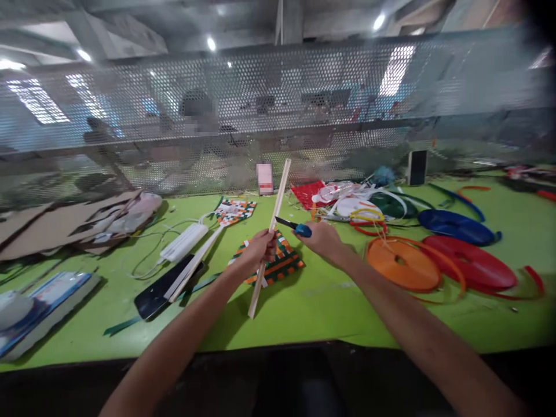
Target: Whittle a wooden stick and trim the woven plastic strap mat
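Observation:
My left hand (259,248) is closed around a pale wooden stick (281,188), which it holds up at a slant over the table. In my right hand (324,238) is a utility knife (303,230) with a blue handle. Its dark blade points left and meets or nearly meets the stick just above my left fingers; whether it touches I cannot tell. Behind and below the stick lies a woven piece (286,263) of green, orange and white strips, partly hidden by my left hand.
Left of my hands lie a smaller woven fan (234,212), a white power strip (185,242) and a black phone (150,295). Rolls of orange (402,263), red (473,263) and blue strip (458,227) are at right. A perforated metal screen (243,150) closes off the table's back.

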Tool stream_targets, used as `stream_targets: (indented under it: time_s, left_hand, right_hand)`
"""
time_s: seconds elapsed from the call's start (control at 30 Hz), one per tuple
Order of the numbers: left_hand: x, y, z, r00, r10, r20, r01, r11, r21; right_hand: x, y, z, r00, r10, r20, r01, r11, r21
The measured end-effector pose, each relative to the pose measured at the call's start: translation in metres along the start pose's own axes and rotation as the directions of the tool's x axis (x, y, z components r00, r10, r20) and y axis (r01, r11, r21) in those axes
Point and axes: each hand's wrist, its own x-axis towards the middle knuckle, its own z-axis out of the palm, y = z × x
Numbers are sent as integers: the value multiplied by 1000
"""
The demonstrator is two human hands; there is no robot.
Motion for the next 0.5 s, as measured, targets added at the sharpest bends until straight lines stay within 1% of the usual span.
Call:
stream_targets:
  time_s: [0.1,0.17,0.23,0.3,0.37,0.43,0.5]
  left_hand:
    - [-1,-16,1,997,-12,73,19,996,-83]
    - [-2,-23,3,997,-10,75,16,996,-83]
    - [-4,-28,8,1000,11,23,-11,1000,-17]
    - [-6,-33,13,996,69,-58,-63,993,99]
    - [-8,-37,15,982,139,-130,-108,970,219]
    - [-9,-40,15,968,193,-163,-139,946,293]
    - [-10,-41,14,959,225,-169,-162,932,325]
  right_hand:
    - [-3,-6,1,998,-39,54,39,999,15]
    - [-3,-8,2,994,-69,84,67,998,21]
    - [-3,-8,4,988,-100,116,99,995,21]
    - [-3,-9,6,978,-136,161,136,991,8]
    - [-3,-10,9,966,-169,195,174,985,-11]
    - [-3,-13,12,963,-185,196,192,981,-19]
    - [-5,-15,13,970,-169,173,175,984,-19]
